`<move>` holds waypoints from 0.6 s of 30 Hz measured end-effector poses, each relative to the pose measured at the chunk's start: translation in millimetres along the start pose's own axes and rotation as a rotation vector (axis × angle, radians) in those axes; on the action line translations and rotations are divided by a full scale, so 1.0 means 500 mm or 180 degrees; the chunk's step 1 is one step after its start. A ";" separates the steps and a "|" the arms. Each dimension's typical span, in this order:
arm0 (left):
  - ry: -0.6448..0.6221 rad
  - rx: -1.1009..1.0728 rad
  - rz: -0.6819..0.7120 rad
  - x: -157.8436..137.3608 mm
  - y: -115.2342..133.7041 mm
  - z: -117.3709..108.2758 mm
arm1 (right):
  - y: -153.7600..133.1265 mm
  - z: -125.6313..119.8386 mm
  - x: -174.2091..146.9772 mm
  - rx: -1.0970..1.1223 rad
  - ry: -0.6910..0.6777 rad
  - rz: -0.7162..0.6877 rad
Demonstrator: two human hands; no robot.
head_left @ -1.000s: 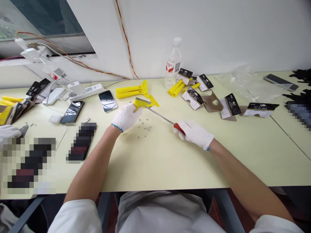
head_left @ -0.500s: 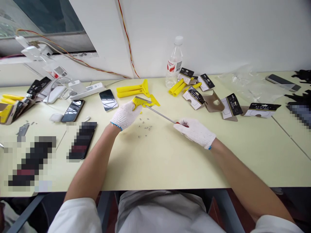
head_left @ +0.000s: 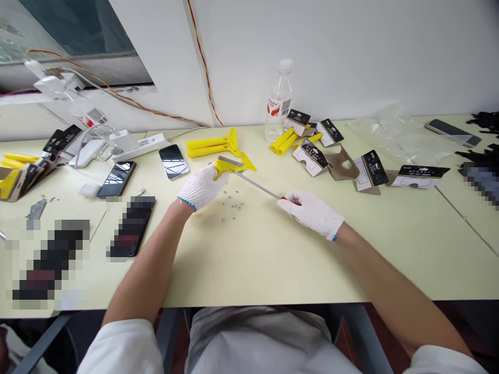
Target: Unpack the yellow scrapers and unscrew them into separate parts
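Against a white wall (head_left: pixel 343 62), a pale yellow table (head_left: pixel 273 259) is set. Just left of the frame's centre, a yellow scraper head (head_left: pixel 223 165) is pinched by the gloved left hand (head_left: pixel 204 187), apparently so that it is steadied; how far the hidden fingers are wrapped cannot be told. A screwdriver (head_left: pixel 260 186) is held by its red handle in the gloved right hand (head_left: pixel 311 210), thumb and fingers closed round it, and is slanted up-left, presumably to line its tip with the head; whether the tip is seated cannot be told. Small metal pieces (head_left: pixel 234 206) are scattered below. Yellow scrapers (head_left: pixel 206 143) are laid beyond, and packaging cards (head_left: pixel 311 157) at upper right, seemingly to leave elbow room.
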State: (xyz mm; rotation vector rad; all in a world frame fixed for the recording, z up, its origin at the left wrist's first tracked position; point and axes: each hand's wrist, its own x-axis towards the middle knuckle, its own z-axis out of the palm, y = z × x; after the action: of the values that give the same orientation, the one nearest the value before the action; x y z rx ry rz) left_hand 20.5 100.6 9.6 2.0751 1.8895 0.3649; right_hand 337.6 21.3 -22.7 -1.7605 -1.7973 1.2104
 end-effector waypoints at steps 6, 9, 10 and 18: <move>0.0016 -0.0053 0.0000 0.003 -0.003 0.003 | 0.002 0.001 0.001 -0.0022 0.0003 0.0017; 0.0047 -0.0049 -0.0004 0.003 -0.003 0.004 | 0.000 0.001 0.001 -0.0043 0.0006 -0.0019; 0.0041 -0.0043 -0.0013 0.003 -0.002 0.004 | 0.000 0.001 0.001 -0.0044 0.0007 -0.0021; -0.0009 -0.0098 -0.0085 -0.001 0.004 0.000 | 0.006 0.003 0.003 -0.0065 0.0010 -0.0054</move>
State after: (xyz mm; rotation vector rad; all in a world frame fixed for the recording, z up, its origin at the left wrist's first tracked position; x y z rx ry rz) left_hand 22.5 99.9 10.3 2.0274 1.8962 0.3823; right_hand 338.1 21.6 -26.2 -1.7535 -1.8255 1.1863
